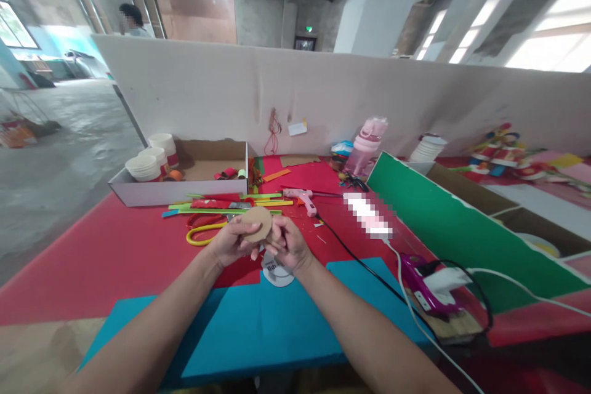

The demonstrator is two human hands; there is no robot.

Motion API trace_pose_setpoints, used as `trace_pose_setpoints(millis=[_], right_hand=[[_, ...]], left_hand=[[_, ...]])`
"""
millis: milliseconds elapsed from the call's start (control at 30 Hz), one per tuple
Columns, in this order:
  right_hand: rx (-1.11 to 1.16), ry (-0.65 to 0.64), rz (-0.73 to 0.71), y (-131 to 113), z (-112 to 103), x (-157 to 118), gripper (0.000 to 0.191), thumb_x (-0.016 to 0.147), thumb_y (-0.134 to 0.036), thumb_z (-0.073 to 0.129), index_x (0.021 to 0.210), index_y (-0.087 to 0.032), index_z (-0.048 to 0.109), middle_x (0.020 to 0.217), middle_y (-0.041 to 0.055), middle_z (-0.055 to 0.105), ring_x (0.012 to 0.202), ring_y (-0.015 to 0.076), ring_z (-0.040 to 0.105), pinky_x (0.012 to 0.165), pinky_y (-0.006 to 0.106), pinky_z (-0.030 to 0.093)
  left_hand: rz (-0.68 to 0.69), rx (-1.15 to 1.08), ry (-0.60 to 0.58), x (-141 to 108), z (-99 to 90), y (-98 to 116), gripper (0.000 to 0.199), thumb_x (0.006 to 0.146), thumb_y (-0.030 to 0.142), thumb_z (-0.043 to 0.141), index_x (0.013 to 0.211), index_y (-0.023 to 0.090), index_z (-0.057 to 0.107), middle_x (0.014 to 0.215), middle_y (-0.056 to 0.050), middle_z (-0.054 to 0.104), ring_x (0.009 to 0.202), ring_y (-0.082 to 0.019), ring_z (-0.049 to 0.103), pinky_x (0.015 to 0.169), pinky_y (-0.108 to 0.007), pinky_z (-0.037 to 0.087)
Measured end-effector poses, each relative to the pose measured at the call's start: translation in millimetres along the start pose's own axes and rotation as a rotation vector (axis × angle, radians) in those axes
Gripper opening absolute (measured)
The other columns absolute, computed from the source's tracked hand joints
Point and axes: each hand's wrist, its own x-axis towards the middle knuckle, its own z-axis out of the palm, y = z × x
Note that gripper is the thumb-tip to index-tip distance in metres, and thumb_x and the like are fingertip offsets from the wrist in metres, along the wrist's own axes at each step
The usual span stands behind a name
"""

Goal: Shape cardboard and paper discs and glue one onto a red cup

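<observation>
Left hand (pixel 229 242): cardboard disc (pixel 259 220) pinched, thumb laid on its face.
Right hand (pixel 292 244): fingers curled by the cardboard disc's right edge; grip cannot be told.
Cardboard disc: held between hands; round, no long axis.
Printed white disc (pixel 279 274): seen below, partly hidden.

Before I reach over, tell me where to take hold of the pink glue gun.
The pink glue gun is probably best taken by its handle, from the near right: the handle angles that way, and the black cord leaves its end.
</observation>
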Motion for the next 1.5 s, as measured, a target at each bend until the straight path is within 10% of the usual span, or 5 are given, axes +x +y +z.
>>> trace_pose_setpoints(millis=[300,467,667,1000,1500], right_hand=[[-0.180,0.186,-0.071,-13.7,-9.4,4.7,0.030,0.078,-0.047,0.063,0.082,-0.017,0.059,0.052,-0.0079,0.049,0.035,0.0033,0.030,0.043,0.020,0.040],[-0.503,0.342,-0.024,-3.3,-6.2,5.3,0.049,0.076,-0.058,0.060,0.052,-0.017,0.048,0.036,-0.0077,0.036,0.030,0.0043,0.027,0.031,0.019,0.025],[-0.700,0.093,-0.042,-9.7,-0.2,-1.0,0.042,0.079,-0.056,0.058,0.063,-0.018,0.051,0.044,-0.0088,0.038,0.035,0.0044,0.032,0.034,0.018,0.027],[-0.729,0.193,-0.089,8.0,1.2,-0.2,0.045,0.083,-0.055,0.053,0.057,-0.018,0.050,0.038,-0.0083,0.036,0.028,0.0055,0.032,0.030,0.019,0.023],[-0.443,-0.180,0.081,-3.6,15.6,-17.0,0.037,0.080,-0.045,0.061,0.059,-0.015,0.056,0.039,-0.0074,0.041,0.032,0.0065,0.041,0.035,0.018,0.035]], left_hand=[[0.029,0.087,0.196,-2.8,-9.7,7.8,0.019,0.069,0.024,0.071,0.077,0.008,0.063,0.045,0.003,0.053,0.029,-0.003,0.029,0.034,-0.024,0.045],[0.057,0.173,0.228,-1.9,-6.5,4.7,0.023,0.068,0.027,0.074,0.075,0.009,0.061,0.050,0.001,0.056,0.030,-0.003,0.033,0.034,-0.021,0.041],[-0.011,0.235,0.200,-1.3,-8.5,1.5,0.026,0.069,0.032,0.074,0.076,0.012,0.059,0.039,0.005,0.046,0.032,-0.008,0.041,0.034,-0.019,0.035],[0.060,0.212,0.241,3.2,-0.8,-6.8,0.033,0.075,0.042,0.068,0.065,0.012,0.057,0.039,0.003,0.046,0.036,-0.012,0.050,0.035,-0.018,0.027],[-0.089,-0.033,-0.124,-3.6,-6.8,3.4,0.028,0.075,0.031,0.065,0.062,0.007,0.063,0.030,0.004,0.038,0.024,-0.007,0.034,0.032,-0.023,0.044]])
